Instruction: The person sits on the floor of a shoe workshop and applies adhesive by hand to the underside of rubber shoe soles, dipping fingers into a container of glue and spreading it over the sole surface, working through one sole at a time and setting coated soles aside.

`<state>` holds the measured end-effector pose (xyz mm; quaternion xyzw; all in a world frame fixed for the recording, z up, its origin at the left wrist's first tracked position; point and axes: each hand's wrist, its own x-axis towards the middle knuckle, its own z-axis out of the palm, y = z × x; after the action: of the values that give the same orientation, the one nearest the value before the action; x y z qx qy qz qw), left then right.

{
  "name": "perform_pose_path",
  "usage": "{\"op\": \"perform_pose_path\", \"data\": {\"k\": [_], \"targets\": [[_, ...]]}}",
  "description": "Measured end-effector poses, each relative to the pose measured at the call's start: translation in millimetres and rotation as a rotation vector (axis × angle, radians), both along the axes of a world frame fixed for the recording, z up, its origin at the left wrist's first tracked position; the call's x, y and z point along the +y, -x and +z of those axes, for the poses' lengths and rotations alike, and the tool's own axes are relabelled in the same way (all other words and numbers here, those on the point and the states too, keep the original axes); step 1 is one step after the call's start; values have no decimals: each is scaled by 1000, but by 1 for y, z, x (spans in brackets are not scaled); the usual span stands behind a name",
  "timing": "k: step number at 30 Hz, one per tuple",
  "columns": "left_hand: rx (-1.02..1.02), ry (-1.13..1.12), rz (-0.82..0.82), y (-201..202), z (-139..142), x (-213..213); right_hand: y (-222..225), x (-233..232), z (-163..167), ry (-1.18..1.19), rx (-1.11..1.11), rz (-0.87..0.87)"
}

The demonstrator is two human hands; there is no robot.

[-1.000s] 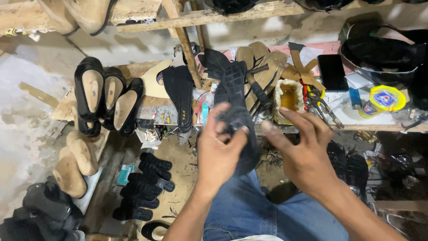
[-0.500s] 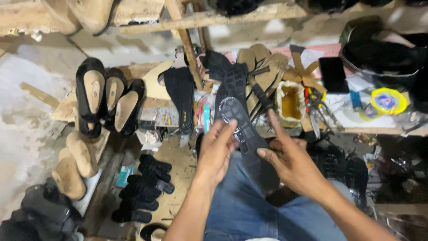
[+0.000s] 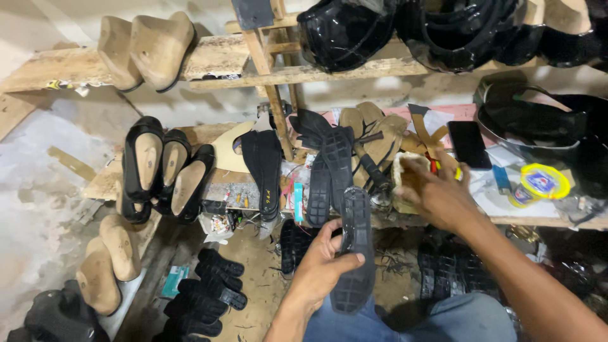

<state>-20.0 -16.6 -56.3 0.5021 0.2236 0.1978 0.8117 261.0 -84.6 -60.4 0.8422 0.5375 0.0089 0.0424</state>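
At the far left, pale wooden shoe lasts (image 3: 117,253) lie on the floor below the tabletop's left end, and three black flat shoes (image 3: 168,171) with tan insoles lean on that end, toes up. Further right, near the front edge, a black insole (image 3: 263,164) lies lengthwise, and beside it a black ridged outsole (image 3: 318,190) hangs over the edge.

The left hand (image 3: 320,269) holds a black shoe sole (image 3: 354,253) in front of the tabletop's front edge, above the person's lap. The fingers are wrapped around its left side, thumb pressed across its lower half. The sole's long axis runs almost straight away from the person, tilted slightly; its rounded upper end points at the tabletop, the wider lower end points back toward the knees. Its face toward the camera is smooth and glossy with a raised rim.

The right hand (image 3: 437,196) reaches over the front edge, fingers loosely spread and curled down onto a pale, glue-crusted tin (image 3: 405,183); it grips nothing that shows. Behind it lie tan strap pieces (image 3: 380,136), then a black phone (image 3: 470,144), and toward the right end a yellow-lidded tub (image 3: 538,183).
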Motion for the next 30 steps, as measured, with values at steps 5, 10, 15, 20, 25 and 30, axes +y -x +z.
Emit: {"op": "perform_pose_path", "data": {"k": [5, 10, 15, 20, 25, 30], "targets": [[-7, -1, -22, 11, 1, 10, 13, -31, 11, -351, 245, -77], [-16, 37, -144, 5, 3, 11, 49, -56, 35, -563, 760, 330], [-99, 55, -196, -1, 8, 4, 75, -65, 51, -595, 82, 417], [-75, -22, -234, 1, 13, -4, 83, -67, 49, -617, -40, 572], [-17, -4, -194, 2, 16, -1, 81, -64, 43, -571, 6, 469], [-34, 33, -152, 1, 10, 2, 79, -67, 38, -547, 29, 431]]}}
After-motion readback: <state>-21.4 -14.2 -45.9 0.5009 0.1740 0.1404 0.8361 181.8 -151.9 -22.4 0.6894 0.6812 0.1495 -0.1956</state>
